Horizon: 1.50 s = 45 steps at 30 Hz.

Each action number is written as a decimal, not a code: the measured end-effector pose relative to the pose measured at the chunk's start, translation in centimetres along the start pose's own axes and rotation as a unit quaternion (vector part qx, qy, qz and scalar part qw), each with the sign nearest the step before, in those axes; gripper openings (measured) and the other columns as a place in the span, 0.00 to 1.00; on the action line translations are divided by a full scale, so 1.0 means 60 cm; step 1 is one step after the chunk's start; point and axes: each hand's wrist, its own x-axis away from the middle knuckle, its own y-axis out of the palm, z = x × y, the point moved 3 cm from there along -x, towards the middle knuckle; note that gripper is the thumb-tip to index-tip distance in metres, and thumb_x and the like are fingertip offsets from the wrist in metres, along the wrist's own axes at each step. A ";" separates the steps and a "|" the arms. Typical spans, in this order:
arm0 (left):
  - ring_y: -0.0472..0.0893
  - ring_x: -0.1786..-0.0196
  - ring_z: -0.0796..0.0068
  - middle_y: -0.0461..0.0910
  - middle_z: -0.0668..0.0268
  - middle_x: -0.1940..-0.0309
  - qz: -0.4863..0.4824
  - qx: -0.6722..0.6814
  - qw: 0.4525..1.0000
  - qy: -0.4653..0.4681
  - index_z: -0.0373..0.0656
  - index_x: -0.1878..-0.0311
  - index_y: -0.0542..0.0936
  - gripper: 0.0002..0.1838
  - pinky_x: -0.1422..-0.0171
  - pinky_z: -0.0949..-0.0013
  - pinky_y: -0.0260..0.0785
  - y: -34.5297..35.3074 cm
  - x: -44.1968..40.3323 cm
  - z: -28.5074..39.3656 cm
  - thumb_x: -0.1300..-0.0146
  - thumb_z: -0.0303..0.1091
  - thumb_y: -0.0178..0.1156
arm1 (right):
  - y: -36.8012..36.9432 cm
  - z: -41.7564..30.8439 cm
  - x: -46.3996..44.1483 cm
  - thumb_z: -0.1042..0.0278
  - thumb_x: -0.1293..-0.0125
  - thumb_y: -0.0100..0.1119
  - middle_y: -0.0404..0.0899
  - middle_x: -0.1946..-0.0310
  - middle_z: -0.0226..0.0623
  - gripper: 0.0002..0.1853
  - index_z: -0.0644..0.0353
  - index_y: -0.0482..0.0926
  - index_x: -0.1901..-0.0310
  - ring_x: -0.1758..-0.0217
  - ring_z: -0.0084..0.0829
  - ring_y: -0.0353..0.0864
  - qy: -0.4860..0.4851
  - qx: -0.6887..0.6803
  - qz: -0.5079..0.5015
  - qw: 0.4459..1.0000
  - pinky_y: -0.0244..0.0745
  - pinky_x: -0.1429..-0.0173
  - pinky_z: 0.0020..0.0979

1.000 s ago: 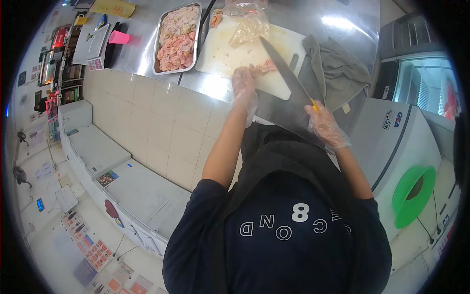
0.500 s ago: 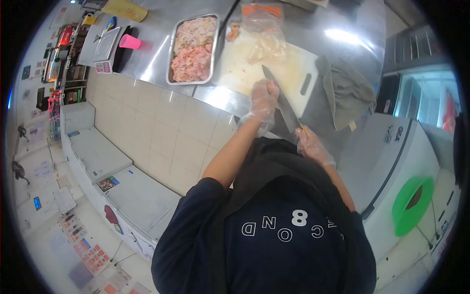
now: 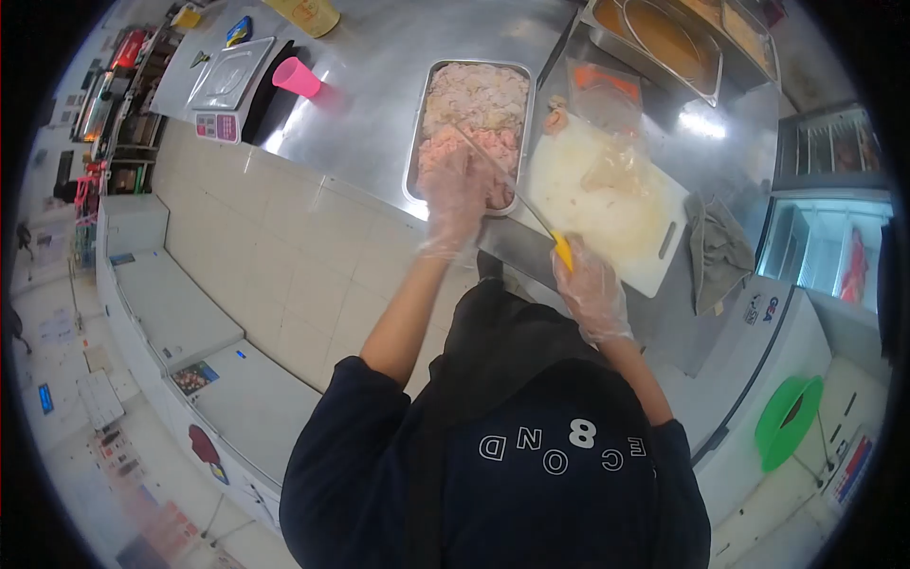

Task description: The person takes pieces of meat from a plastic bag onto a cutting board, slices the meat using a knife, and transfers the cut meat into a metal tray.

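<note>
A metal tray [image 3: 414, 161] holds chopped raw meat [image 3: 479, 95], paler at the far end and pinker near me. My left hand [image 3: 455, 204], in a clear plastic glove, is over the near end of the tray at the pink meat; its fingers are blurred. Also gloved, my right hand [image 3: 590, 284] grips the yellow handle of a long knife [image 3: 533, 211], whose blade reaches across the tray beside my left hand. A white cutting board [image 3: 616, 213] lies right of the tray, with a clear plastic bag [image 3: 616, 166] and a small meat piece [image 3: 556, 120] near its far edge.
A grey cloth [image 3: 718, 251] lies beside the board. Metal pans [image 3: 654, 43] of orange-brown liquid stand at the back right. To the left are a pink cup [image 3: 298, 78], a scale [image 3: 230, 81] and a yellow container [image 3: 308, 13]. A green basin [image 3: 790, 424] is at the right.
Both hands and the knife have moved left from the cutting board to the tray. The view has shifted, bringing the metal pans further into sight. Meat near the board's front edge is gone.
</note>
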 end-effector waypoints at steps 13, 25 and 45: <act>0.81 0.42 0.46 0.83 0.49 0.49 -0.089 -0.095 0.950 0.283 0.38 0.44 0.82 0.18 0.33 0.50 0.72 0.114 -0.140 0.028 0.31 0.38 0.60 | 0.102 0.105 0.086 0.61 0.28 0.63 0.85 0.61 0.55 0.15 0.64 0.80 0.49 0.57 0.57 0.85 0.177 -0.115 0.271 0.939 0.78 0.53 0.50; 0.89 0.54 0.58 0.90 0.56 0.60 -0.317 -0.462 0.720 0.409 0.49 0.57 0.91 0.13 0.52 0.52 0.81 0.480 -0.298 -0.073 0.40 0.41 0.64 | 0.161 0.138 0.154 0.62 0.29 0.65 0.83 0.63 0.49 0.15 0.63 0.80 0.49 0.60 0.52 0.84 0.272 -0.180 0.375 0.868 0.78 0.53 0.45; 0.78 0.50 0.77 0.81 0.69 0.53 -0.442 0.261 0.852 -0.102 0.40 0.52 0.83 0.11 0.41 0.71 0.71 0.435 -0.166 0.101 0.26 0.37 0.59 | 0.084 0.233 0.151 0.63 0.32 0.68 0.85 0.66 0.52 0.18 0.67 0.81 0.47 0.62 0.48 0.85 0.276 -0.290 0.340 0.851 0.78 0.54 0.44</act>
